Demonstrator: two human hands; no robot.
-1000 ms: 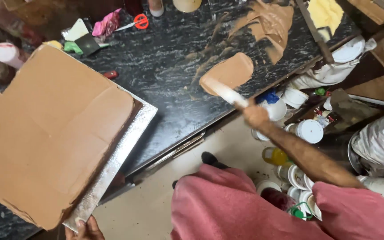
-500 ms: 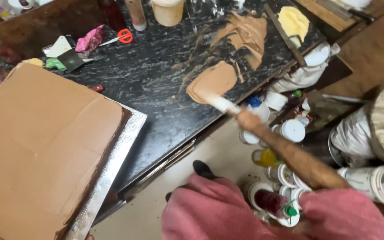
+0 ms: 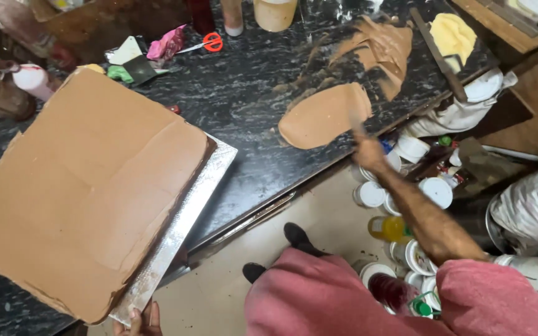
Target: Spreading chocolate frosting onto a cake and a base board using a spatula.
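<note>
My right hand (image 3: 368, 152) grips a thin scraping tool (image 3: 355, 124), blurred by motion. Its tip rests at the right edge of a flat brown paste blob (image 3: 319, 117) on the black marble counter (image 3: 244, 93). More brown paste is smeared behind it (image 3: 384, 46). My left hand (image 3: 137, 320), only its fingers showing at the bottom edge, holds the corner of a metal tray (image 3: 203, 186). On the tray lies a big square slab coated in brown paste (image 3: 88, 186), tilted over the counter's front.
Red-handled scissors (image 3: 210, 42), a pink scrap (image 3: 166, 43) and cups (image 3: 275, 12) sit at the counter's back. A yellow lump (image 3: 453, 34) lies far right. White tubs (image 3: 434, 190) and a yellow bottle (image 3: 390, 227) crowd the floor by my black shoes (image 3: 297, 236).
My right hand has drawn the tool from the blob's near-left edge to its right edge. The slab and tray stay held on the left; the view has shifted slightly.
</note>
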